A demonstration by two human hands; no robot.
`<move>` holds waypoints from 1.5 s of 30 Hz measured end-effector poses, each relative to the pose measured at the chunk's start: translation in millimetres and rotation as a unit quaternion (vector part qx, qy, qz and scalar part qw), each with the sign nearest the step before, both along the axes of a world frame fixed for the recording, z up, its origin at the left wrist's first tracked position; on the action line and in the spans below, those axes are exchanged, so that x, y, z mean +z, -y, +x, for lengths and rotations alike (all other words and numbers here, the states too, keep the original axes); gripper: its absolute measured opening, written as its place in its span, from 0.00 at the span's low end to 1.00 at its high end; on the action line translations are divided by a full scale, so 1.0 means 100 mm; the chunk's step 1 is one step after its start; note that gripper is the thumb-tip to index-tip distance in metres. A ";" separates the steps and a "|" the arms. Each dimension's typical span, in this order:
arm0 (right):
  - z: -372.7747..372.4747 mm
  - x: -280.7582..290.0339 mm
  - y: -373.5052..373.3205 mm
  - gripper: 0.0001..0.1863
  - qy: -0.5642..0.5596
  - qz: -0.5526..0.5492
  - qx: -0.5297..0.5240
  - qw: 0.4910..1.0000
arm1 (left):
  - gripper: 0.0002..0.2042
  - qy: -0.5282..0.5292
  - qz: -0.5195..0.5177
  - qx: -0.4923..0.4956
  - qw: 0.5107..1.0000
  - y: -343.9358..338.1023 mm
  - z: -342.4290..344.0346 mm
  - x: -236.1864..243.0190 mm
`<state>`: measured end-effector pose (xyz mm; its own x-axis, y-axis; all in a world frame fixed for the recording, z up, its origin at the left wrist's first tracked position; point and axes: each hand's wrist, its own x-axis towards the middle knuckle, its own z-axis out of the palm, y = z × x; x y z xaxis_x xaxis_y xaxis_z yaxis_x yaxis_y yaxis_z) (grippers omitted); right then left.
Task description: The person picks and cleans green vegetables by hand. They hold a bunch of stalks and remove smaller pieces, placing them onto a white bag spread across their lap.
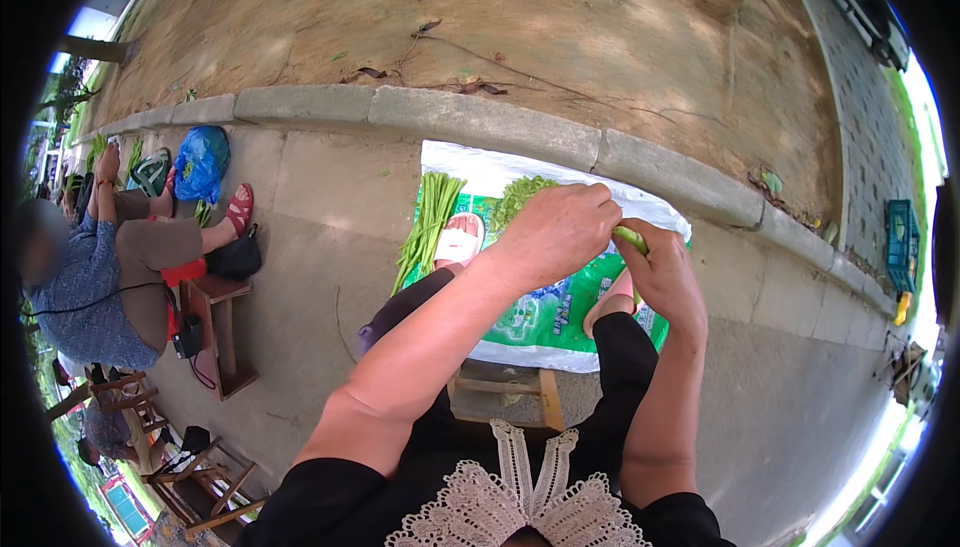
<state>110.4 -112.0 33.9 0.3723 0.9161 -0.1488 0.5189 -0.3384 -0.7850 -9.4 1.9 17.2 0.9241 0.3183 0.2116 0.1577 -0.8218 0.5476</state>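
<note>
My left hand (560,234) is closed, its curled fingers at the upper end of a short green vegetable stalk (630,238); its thumb is hidden. My right hand (668,277) grips the same stalk from the right, and the two hands nearly touch. Beneath them a white and green printed plastic sheet (560,345) covers the pavement. A bundle of long green stalks (432,217) lies on its left side. A heap of short green pieces (520,195) sits at the sheet's far middle, partly hidden by my left hand.
My feet in sandals (460,239) rest on the sheet, with a wooden stool (550,399) below me. A stone kerb (480,127) borders bare soil ahead. At left, a seated person (90,287) has a blue plastic bag (202,165) nearby. A blue crate (901,245) stands far right.
</note>
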 end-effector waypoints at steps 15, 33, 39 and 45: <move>0.07 0.05 0.00 0.11 -0.220 0.065 -0.068 0.971 | 0.04 0.113 -0.456 0.133 0.873 -0.03 0.08 0.15; 0.02 0.04 -0.03 0.12 -0.187 0.042 -0.104 0.976 | 0.08 0.014 -0.521 0.055 0.852 -0.12 0.00 0.14; 0.07 0.03 0.00 0.12 -0.161 0.008 -0.022 0.987 | 0.06 0.015 -0.538 0.088 0.838 -0.17 -0.01 0.16; 0.08 -0.01 0.03 0.11 -0.070 0.007 -0.001 0.998 | 0.06 0.062 -0.210 0.046 0.975 -0.12 0.01 0.07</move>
<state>118.7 -115.0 32.5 0.3500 0.9179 -0.1868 0.4034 -0.3277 -0.8544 -7.9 13.5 24.0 0.8632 0.4814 0.1523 0.1323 -0.5066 0.8520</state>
